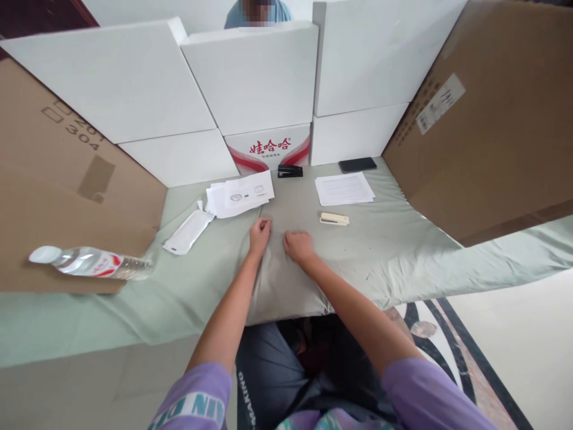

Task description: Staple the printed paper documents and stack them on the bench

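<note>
Purple sleeves [197,397] low in frame, both arms out. Left hand [260,232] and right hand [297,245] rest curled, knuckles up, on the cloth [286,275], just apart, holding nothing I can see. Best to press flat and even. Fingertips are tucked under; the papers' [242,194] print is unreadable.
</note>
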The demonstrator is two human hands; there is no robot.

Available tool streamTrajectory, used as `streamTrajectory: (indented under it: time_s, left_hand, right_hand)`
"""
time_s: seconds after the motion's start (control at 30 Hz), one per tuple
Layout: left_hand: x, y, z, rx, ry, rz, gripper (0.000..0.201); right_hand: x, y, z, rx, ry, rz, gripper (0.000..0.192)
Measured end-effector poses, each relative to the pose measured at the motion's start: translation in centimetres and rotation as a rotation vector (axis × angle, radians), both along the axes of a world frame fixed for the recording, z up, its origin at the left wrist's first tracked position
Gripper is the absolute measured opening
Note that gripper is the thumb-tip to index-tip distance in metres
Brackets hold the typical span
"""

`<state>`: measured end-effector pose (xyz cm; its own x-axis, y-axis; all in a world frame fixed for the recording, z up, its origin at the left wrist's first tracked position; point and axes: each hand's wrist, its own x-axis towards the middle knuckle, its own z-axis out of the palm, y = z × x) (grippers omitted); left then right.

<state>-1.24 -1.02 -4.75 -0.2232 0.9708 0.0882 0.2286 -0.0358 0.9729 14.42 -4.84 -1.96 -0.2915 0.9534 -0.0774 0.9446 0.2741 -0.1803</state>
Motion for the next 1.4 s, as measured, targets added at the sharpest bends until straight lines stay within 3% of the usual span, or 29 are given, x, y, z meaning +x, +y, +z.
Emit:
streamTrajectory:
  time_s: [0.17, 0.3, 0.43, 0.63, 1.03, 1.27, 1.4]
  left_hand:
    - [0.6, 0.6, 0.3, 0.123, 0.161, 0.077, 0.012]
    - [1.4, 3.2, 1.1, 0.21, 0.55, 0.142, 0.035]
    - [2.1, 6.7, 1.5, 0.078, 0.753, 0.18, 0.063]
    - [2.4, 9.3, 1.7, 0.049, 0.913, 0.202, 0.041]
    - [-2.0, 9.5, 4.6, 0.09, 0.895, 0.379, 0.027]
    - [-3.0, 8.0, 3.9, 0.062, 0.916, 0.283, 0.035]
    - [-3.0, 7.0, 3.5, 0.08, 0.869, 0.338, 0.034]
  right_hand:
    - [0.1, 0.0, 0.1, 0.003, 0.003, 0.011, 0.038]
    - [0.2, 0.1, -0.3, 0.027, 0.024, 0.027, 0.038]
    - [0.4, 0.2, -0.6, 0.02, 0.046, 0.058, 0.037]
    - [0.6, 0.3, -0.5, 0.007, 0.06, 0.08, 0.037]
    - [0.5, 0.3, -1.1, 0.052, 0.065, 0.065, 0.035]
    - [0.5, 0.2, -1.0, 0.071, 0.057, 0.039, 0.037]
    - [0.5, 0.1, -0.7, 0.044, 0.063, 0.03, 0.039]
